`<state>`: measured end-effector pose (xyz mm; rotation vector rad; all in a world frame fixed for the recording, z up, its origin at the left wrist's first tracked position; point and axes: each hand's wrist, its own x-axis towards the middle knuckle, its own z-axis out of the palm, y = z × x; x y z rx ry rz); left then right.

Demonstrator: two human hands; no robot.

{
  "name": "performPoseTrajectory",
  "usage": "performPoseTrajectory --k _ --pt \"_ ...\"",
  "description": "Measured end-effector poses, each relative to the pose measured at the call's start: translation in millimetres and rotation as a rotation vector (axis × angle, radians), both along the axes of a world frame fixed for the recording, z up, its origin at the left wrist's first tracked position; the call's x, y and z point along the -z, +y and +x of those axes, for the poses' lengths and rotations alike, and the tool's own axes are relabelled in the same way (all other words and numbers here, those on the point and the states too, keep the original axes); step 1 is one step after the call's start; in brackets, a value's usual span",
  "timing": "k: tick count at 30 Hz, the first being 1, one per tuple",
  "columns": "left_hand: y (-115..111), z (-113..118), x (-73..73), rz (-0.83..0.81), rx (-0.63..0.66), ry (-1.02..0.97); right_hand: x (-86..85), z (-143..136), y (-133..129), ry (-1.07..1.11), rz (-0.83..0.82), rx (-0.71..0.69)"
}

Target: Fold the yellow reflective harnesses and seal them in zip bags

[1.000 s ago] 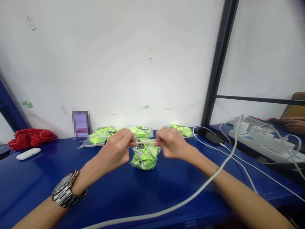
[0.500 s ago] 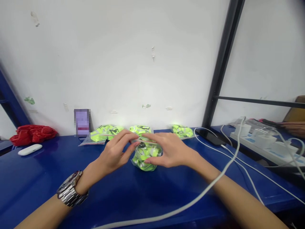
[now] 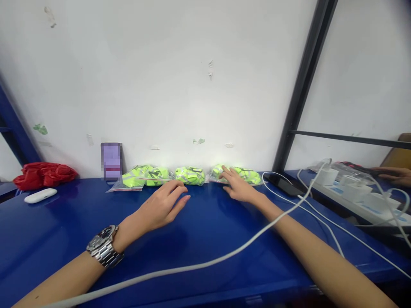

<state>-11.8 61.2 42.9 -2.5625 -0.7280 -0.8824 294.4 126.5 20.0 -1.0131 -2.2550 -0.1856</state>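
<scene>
My right hand (image 3: pixel 238 185) reaches to the back of the table, its spread fingertips touching a clear zip bag (image 3: pixel 216 170) of folded neon-yellow fabric with grey reflective strips. Right beside that bag lies another neon-yellow bag (image 3: pixel 250 175), partly behind the hand. My left hand (image 3: pixel 162 205), with a metal watch on the wrist, hovers over the table, fingers loosely bent and apart, holding nothing. Just beyond it sit a middle yellow bag (image 3: pixel 189 175) and more bagged yellow fabric (image 3: pixel 138 176) to the left, all along the wall.
A white cable (image 3: pixel 205 266) crosses in front of my forearms. On the right are a black phone (image 3: pixel 285 185) and a power strip (image 3: pixel 349 192) with chargers. On the left are a red plastic bag (image 3: pixel 45 175), a white case (image 3: pixel 40 196) and an upright phone (image 3: pixel 111 160).
The yellow bag that was between both hands is now at the wall, left of the right-hand bag. My right hand went with it; my left hand came off the bag.
</scene>
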Motion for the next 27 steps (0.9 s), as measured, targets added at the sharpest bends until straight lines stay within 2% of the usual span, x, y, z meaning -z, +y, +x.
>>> performPoseTrajectory --k 3,8,11,15,19,23,27 --pt "-0.4 2.6 3.8 -0.022 -0.001 0.077 12.5 2.7 7.0 0.024 -0.087 0.011" --pt "-0.1 7.3 9.2 -0.054 -0.013 0.175 19.6 4.0 19.3 0.027 -0.172 0.046" --pt "-0.6 7.9 10.8 -0.065 -0.019 0.210 17.3 2.2 19.6 -0.104 -0.153 0.095" --pt "-2.2 6.6 11.1 -0.089 -0.014 0.219 3.1 7.6 12.0 -0.201 -0.084 0.148" --pt "-3.8 5.2 10.7 -0.101 -0.019 0.218 -7.2 26.4 7.5 -0.209 -0.140 0.387" --pt "-5.9 5.4 10.4 -0.106 -0.023 0.229 -1.9 41.4 7.7 -0.333 -0.292 0.615" --pt "-7.0 6.7 10.3 -0.112 -0.022 0.232 1.0 42.2 6.4 -0.248 -0.269 0.760"
